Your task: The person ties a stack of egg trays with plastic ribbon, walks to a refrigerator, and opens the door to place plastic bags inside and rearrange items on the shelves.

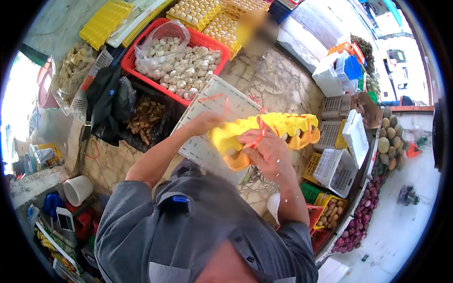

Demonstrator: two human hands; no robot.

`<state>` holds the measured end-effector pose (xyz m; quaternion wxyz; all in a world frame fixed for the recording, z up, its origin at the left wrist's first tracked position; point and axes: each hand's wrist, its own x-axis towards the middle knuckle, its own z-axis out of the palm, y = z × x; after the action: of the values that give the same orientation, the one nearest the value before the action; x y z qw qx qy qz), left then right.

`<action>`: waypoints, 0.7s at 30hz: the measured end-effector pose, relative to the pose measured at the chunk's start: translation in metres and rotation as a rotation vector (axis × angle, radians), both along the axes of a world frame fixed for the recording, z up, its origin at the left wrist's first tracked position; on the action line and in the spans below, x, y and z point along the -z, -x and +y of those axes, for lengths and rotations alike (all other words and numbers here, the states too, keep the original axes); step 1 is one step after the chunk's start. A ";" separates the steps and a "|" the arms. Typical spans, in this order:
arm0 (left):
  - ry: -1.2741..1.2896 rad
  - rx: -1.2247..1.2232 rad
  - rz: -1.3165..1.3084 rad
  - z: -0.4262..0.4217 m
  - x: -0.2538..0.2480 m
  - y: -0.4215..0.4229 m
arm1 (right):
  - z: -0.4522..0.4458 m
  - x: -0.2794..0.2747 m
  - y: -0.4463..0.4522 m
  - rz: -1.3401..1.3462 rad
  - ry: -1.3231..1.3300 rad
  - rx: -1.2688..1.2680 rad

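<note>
A stack of yellow egg trays (292, 125), bound with red string (261, 123), is tilted above a white perforated board (207, 150). My right hand (266, 148) closes on the red string at the near side of the trays, its fingers pressed against the yellow carton. At the far left end of the stack is my left hand (207, 122), blurred, with its fingers partly hidden. A loop of red string (225, 104) stands up beside it. Pale eggs show in gaps of the trays.
Beyond the board are a red crate (127, 61) of garlic (188, 70) and yellow trays of eggs (191, 12). Ginger (145, 120) lies in a black bag on the left. On the right are white crates (336, 170), potatoes (331, 212), red onions (361, 214) and melons (389, 137).
</note>
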<state>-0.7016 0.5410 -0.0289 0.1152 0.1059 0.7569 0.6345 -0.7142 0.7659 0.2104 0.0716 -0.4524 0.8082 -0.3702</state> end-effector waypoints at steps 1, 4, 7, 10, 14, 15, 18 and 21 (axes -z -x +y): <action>-0.044 -0.017 -0.151 -0.003 0.010 -0.003 | -0.004 0.003 -0.001 -0.008 0.007 0.003; -0.153 -0.176 -0.146 -0.003 -0.023 0.005 | -0.009 0.011 -0.004 -0.048 0.037 0.085; -0.051 -0.265 -0.159 -0.004 -0.110 0.012 | -0.007 0.008 -0.002 -0.191 0.119 0.121; -0.089 -0.206 -0.129 0.000 -0.171 0.005 | 0.007 0.026 -0.003 -0.324 0.318 0.190; 0.099 0.012 0.260 0.011 -0.199 0.001 | 0.007 0.035 -0.002 -0.222 0.528 0.171; 0.183 0.073 0.423 0.014 -0.213 -0.002 | 0.009 0.034 -0.003 -0.192 0.474 0.200; 0.315 0.200 0.441 0.021 -0.235 -0.008 | 0.010 0.034 -0.003 -0.211 0.365 0.249; 0.218 0.256 0.428 0.025 -0.250 -0.009 | -0.002 0.023 -0.011 -0.213 0.346 0.358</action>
<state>-0.6928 0.5665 0.2210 0.0425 0.3195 0.8082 0.4928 -0.7028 0.7639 0.1878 0.0110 -0.2662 0.7880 -0.5551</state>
